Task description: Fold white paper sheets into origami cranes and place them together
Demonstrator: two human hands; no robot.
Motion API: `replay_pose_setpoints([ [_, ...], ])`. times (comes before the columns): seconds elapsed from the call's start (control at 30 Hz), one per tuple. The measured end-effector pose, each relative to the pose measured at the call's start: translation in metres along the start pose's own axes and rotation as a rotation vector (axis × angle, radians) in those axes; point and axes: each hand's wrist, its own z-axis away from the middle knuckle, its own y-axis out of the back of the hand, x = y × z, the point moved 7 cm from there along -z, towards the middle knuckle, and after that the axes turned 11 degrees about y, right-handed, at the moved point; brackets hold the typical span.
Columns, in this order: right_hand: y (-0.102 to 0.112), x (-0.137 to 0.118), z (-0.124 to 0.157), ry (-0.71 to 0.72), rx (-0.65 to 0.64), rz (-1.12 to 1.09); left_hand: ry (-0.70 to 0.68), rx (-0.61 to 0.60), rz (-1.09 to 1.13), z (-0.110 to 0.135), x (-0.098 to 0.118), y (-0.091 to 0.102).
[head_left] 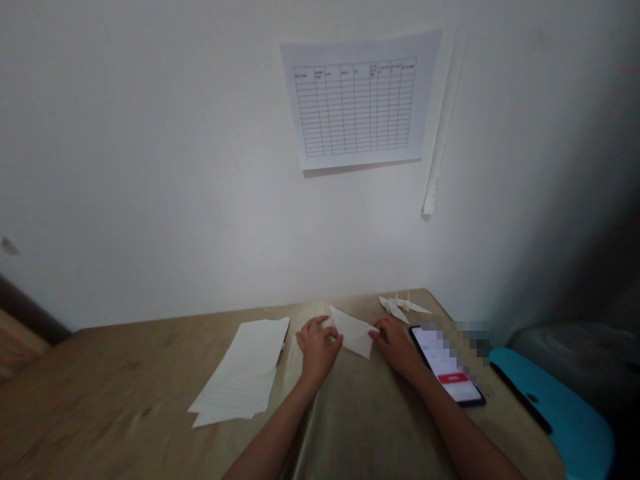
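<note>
A folded piece of white paper (pixel 353 332) lies between my two hands on the brown table (pixel 125 380). My left hand (pixel 319 343) has its thumb and index finger pinched at the paper's left edge, the other fingers curled. At the paper's right corner, the thumb and fingers of my right hand (pixel 394 343) close on the edge. Just beyond the right hand sit folded white paper cranes (pixel 397 305) with pointed wings. To the left of my left hand rests a small stack of lined white sheets (pixel 245 373).
A smartphone (pixel 450 373) with a lit screen lies right of my right forearm. Past the table's right edge is a turquoise stool or seat (pixel 560 407). A printed table sheet (pixel 363 103) hangs on the white wall (pixel 150 167) behind the table.
</note>
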Motion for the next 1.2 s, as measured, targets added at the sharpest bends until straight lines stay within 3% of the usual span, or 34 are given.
replay_pose_setpoints([
  [0.2,-0.008,0.004,0.005,-0.028,-0.071,0.122,0.077,-0.124,-0.146,0.003,-0.005,-0.012],
  [0.43,-0.005,-0.004,0.004,-0.020,-0.108,0.120,0.017,-0.146,-0.216,0.004,-0.003,-0.012],
  [0.63,-0.005,-0.020,0.003,0.070,-0.197,0.075,-0.044,-0.323,-0.256,0.001,-0.007,-0.021],
  [0.83,-0.013,-0.025,0.007,0.072,-0.302,0.006,-0.035,-0.328,-0.318,0.000,-0.011,-0.021],
  [1.0,-0.014,-0.019,0.006,0.058,-0.280,-0.025,-0.040,-0.306,-0.348,-0.001,-0.014,-0.020],
  [1.2,-0.011,-0.028,0.008,0.165,-0.229,-0.013,-0.068,-0.273,-0.362,-0.001,-0.012,-0.018],
])
